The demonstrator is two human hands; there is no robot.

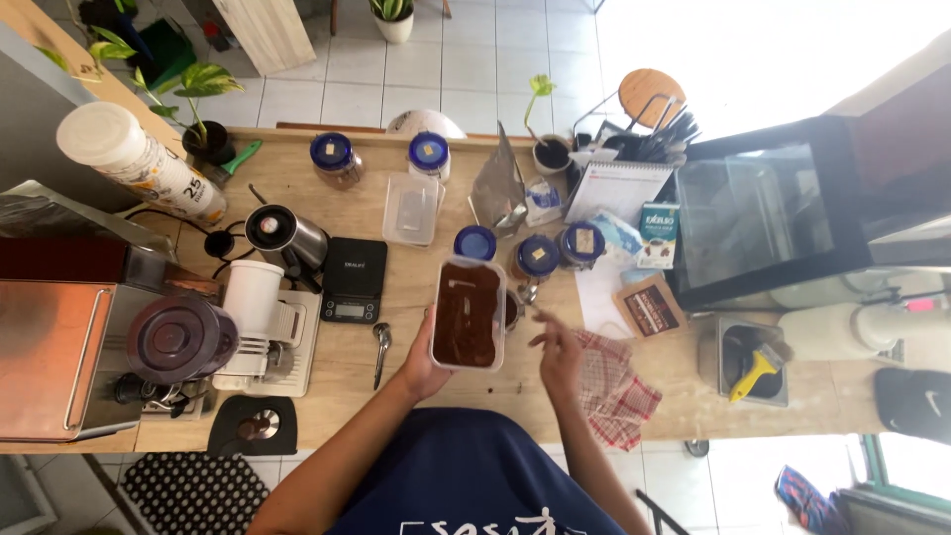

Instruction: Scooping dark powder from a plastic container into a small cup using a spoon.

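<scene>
Below, cluttered wooden counter [416, 396] on pale tiled floor [475, 59].

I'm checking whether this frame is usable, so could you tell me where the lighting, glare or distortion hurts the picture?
Head view: the floor at upper right is blown out to white by daylight; the counter is evenly lit; wide-angle distortion bows the edges. The left hand holding the clear container of brown powder looks sharp; the right hand is slightly motion-blurred.
</scene>
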